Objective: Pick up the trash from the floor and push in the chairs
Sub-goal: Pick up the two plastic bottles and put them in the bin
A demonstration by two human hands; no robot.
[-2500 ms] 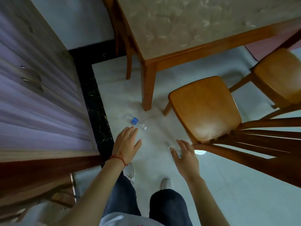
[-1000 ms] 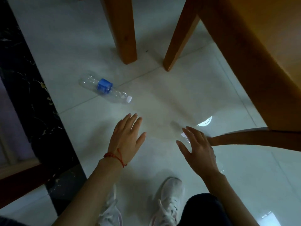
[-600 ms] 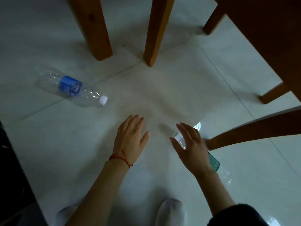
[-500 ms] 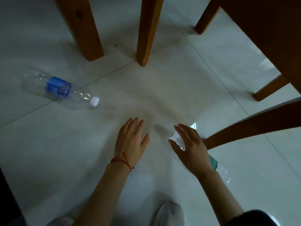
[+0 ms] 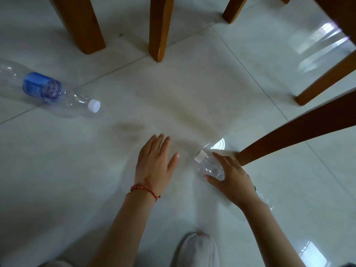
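Observation:
A clear plastic bottle with a white cap [image 5: 209, 166] lies on the pale tiled floor beside a curved chair leg [image 5: 292, 134]. My right hand [image 5: 234, 180] lies over its body, thumb on one side and fingers on the other, and hides its lower half. My left hand [image 5: 156, 162], with a red string at the wrist, hovers flat just left of that bottle and holds nothing. A second clear bottle with a blue label [image 5: 41, 89] and white cap lies on the floor at the far left, well apart from both hands.
A thick wooden table leg [image 5: 79, 24] stands at the top left. Straight chair legs [image 5: 159, 27] rise at the top middle, and another chair leg [image 5: 325, 79] slants at the right. My white shoe [image 5: 198, 249] is at the bottom edge.
I have bent lower toward the floor. My right hand has come down onto the near bottle and closed around it; its cap and neck now show. My left hand has stayed flat.

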